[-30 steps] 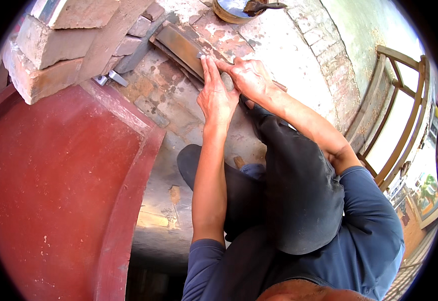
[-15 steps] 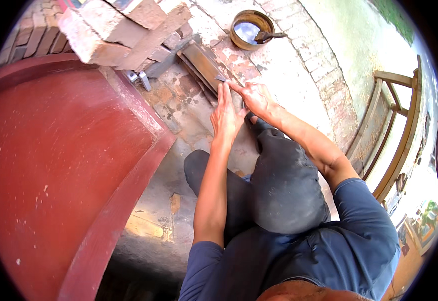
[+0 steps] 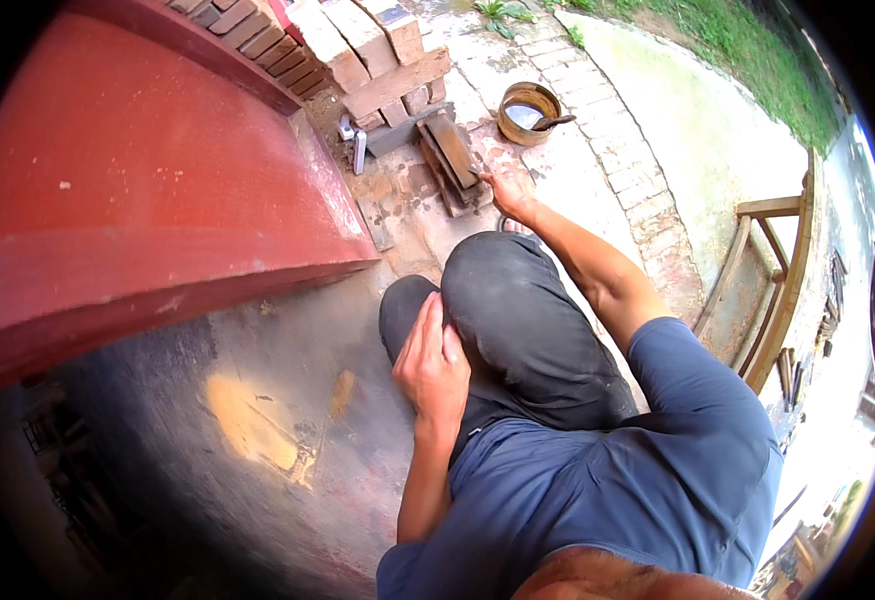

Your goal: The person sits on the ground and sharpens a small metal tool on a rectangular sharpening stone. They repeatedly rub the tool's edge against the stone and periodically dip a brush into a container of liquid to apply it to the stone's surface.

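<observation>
My right hand (image 3: 510,192) reaches forward, its fingers pinched on a small flat metal blade (image 3: 475,171), only the tip of which shows. That tip is by the near right edge of a brown, flat-topped block (image 3: 451,148) like a sharpening stone, and I cannot tell if they touch. Darker slabs lie under and beside the block. Close to my body, my left hand (image 3: 431,365) rests against my bent left knee, fingers stretched out and held together, with nothing seen in it.
Beyond the block stands a round brown bowl (image 3: 506,121) of water with a dark brush-like tool (image 3: 554,122) in it. Stacked bricks (image 3: 397,82) rise at the far left. A large red panel (image 3: 157,190) fills the left side. At right is a wooden frame (image 3: 799,270).
My left hand has left the block and drawn back to my knee. My right hand stays by the block's near end with the blade. The view has turned and shifted.
</observation>
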Tool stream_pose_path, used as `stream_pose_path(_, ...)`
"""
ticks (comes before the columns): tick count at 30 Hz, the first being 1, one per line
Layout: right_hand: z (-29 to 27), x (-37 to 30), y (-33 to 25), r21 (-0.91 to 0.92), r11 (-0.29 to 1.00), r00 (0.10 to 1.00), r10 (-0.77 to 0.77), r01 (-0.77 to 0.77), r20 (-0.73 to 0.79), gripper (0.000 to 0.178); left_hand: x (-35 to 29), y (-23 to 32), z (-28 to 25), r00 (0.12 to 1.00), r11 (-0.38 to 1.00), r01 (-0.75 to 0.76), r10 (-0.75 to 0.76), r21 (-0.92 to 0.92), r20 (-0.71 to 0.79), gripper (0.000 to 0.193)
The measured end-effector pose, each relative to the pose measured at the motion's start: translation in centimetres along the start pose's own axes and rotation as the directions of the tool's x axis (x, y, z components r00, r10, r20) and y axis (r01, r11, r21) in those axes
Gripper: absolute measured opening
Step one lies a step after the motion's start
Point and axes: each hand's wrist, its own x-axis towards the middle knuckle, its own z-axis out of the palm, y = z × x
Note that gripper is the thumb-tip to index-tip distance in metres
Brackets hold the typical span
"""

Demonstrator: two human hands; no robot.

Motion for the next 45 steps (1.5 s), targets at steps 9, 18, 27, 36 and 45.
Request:
stream_pose_path(9,0.7,0.7,1.5,-0.021,0.994,0.989,-0.111,0.110,-0.092,0.052,8.1,17.5,-1.7,0.710,0.698,-0.703,0.681,-0.134,-0.179,0.024)
stream_pose_path(18,2.4,-0.1,4.2,-0.077,0.983,0.970,-0.178,0.167,-0.164,0.066,14.1,24.6,7.9,0.500,0.421,-0.829,0.853,-0.369,-0.151,0.019)
stream_pose_path(27,1.9,1.2,1.7,-0.002,0.990,0.978,-0.137,0.138,-0.155,0.064,18.0,20.2,12.2,0.657,0.632,-0.704,0.753,-0.323,0.041,0.011)
stream_pose_path(36,1.9,-0.3,2.2,-0.043,0.995,0.989,-0.097,0.093,-0.109,0.069,19.6,21.4,11.5,0.681,0.592,-0.687,0.727,-0.422,-0.089,0.015)
stream_pose_path(45,1.5,0.9,2.0,-0.067,0.994,0.986,-0.098,0.089,-0.135,0.069,19.3,22.8,11.5,0.649,0.560,-0.716,0.754,-0.417,-0.103,0.019)
